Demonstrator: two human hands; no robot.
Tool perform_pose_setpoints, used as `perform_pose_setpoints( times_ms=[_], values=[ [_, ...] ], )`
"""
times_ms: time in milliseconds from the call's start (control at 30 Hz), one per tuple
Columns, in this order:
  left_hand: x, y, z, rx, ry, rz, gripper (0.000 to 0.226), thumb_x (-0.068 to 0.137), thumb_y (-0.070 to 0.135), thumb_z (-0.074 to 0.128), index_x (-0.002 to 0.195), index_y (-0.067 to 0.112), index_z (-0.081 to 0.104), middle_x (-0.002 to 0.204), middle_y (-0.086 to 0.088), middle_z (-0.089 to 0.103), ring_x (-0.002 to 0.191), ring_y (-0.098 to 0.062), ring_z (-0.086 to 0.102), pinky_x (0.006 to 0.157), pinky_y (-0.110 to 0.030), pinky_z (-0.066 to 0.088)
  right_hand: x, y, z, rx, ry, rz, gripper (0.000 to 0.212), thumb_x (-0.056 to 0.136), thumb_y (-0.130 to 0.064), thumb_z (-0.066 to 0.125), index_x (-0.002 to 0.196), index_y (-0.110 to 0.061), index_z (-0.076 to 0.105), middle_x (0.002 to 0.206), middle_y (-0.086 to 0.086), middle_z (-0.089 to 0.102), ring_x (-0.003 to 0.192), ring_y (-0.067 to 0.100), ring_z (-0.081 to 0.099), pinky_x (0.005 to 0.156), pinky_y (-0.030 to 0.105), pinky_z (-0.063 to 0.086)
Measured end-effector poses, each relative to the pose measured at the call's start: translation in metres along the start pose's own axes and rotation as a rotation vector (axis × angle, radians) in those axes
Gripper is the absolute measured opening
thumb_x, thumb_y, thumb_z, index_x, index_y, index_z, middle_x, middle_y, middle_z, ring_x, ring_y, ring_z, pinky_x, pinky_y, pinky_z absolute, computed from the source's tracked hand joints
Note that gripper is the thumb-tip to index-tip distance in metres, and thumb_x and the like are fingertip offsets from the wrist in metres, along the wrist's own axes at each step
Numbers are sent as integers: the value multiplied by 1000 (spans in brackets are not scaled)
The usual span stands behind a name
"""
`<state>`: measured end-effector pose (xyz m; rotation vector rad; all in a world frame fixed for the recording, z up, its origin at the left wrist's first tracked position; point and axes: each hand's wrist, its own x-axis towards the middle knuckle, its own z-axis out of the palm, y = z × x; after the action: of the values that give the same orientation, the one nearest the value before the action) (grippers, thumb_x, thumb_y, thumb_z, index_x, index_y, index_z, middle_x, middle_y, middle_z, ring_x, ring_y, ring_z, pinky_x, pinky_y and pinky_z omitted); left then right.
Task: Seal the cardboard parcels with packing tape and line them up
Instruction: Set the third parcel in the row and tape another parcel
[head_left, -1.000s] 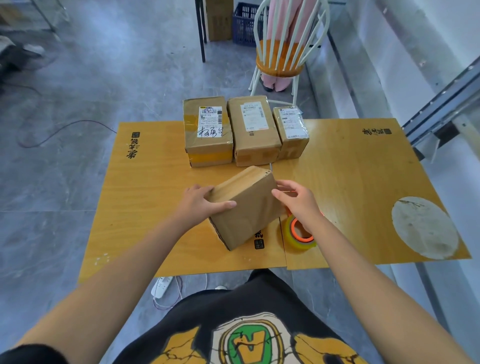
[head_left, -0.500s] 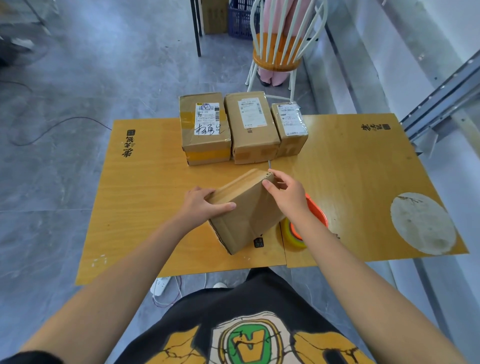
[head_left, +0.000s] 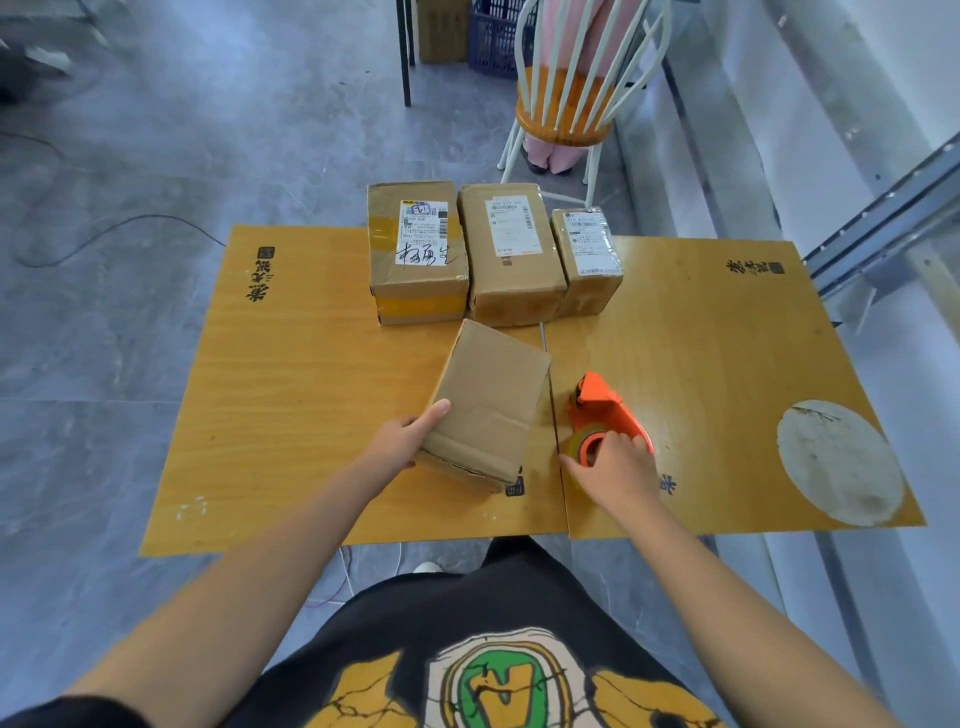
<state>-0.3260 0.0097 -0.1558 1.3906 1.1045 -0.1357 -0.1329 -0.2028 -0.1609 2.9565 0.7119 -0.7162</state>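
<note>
Against left hand (head_left: 399, 442), parcel (head_left: 489, 405), dispenser (head_left: 603, 409) apparently gripped

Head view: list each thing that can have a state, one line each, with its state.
plain parcel: on the table, gripped at its near corner by the left hand.
tape dispenser: on the table, roll gripped by the right hand.
three labelled parcels: side by side at the far edge, labels up.

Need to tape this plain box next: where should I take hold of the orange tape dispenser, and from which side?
Take the orange tape dispenser at its roll end, from the near side: the roll lies toward you, the narrow cutter nose points away. The right hand holds it there; the left hand steadies the plain box.
</note>
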Motion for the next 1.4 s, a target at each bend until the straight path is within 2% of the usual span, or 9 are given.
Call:
perform_pose_setpoints(
  times_ms=[167,300,433,567,733,867,1033,1233,1400],
  values=[
    [-3,-10,12,26,34,34,57,90,68,49,117,19,63,106,-3,66,101,-23,63,93,-44,56,-13,-1,6,-118,14,-121,42,90,-61,56,95,-19,55,98,-3,56,111,24,47,99,37,35],
    [-4,-12,9,207,97,123,65,90,74,41,112,20,70,88,-12,71,71,-19,60,65,-34,46,-17,-2,2,-111,31,-157,33,95,-50,56,98,-16,59,93,-3,50,107,24,42,100,37,32],
    [-5,-9,7,359,118,166,59,95,67,39,110,18,69,75,-3,65,64,-18,56,60,-31,39,-9,2,3,47,81,-148,32,93,-45,57,82,-17,50,77,-3,50,94,23,38,86,36,32],
    [-6,-4,2,302,126,205,47,99,50,49,125,14,64,103,1,69,93,-15,64,75,-31,49,-3,1,-19,417,121,-98,41,85,-38,62,67,-18,31,62,0,34,68,21,39,55,33,25],
    [-12,11,-7,237,260,351,36,100,23,56,132,8,59,124,-4,63,109,-12,56,87,-22,42,-2,-11,-70,734,136,-192,39,87,-23,64,63,-17,34,58,-1,31,51,14,27,50,29,21],
    [-23,40,-8,132,291,532,29,98,23,59,127,18,63,118,6,63,101,-3,57,75,-8,43,-14,-28,-102,791,43,-341,32,86,-24,64,68,-9,43,59,-5,38,51,9,34,46,19,28],
    [-30,71,-8,185,245,744,36,94,35,63,130,30,60,124,9,58,110,-12,51,86,-24,48,-33,-55,-128,716,-145,-527,43,75,-41,62,85,1,58,69,3,50,61,11,46,58,25,36],
    [-35,74,-15,391,248,1005,41,97,7,59,132,28,62,129,7,59,106,-12,38,89,-33,39,-34,-82,-140,541,-300,-669,44,73,-44,67,85,-2,60,77,6,55,69,17,54,64,34,43],
    [-39,61,-35,577,326,1007,38,89,33,70,127,34,65,125,7,51,105,-17,39,91,-31,41,-33,-93,-143,487,-344,-717,40,71,-47,66,82,-9,61,78,4,58,72,15,57,68,34,45]
  ],
)
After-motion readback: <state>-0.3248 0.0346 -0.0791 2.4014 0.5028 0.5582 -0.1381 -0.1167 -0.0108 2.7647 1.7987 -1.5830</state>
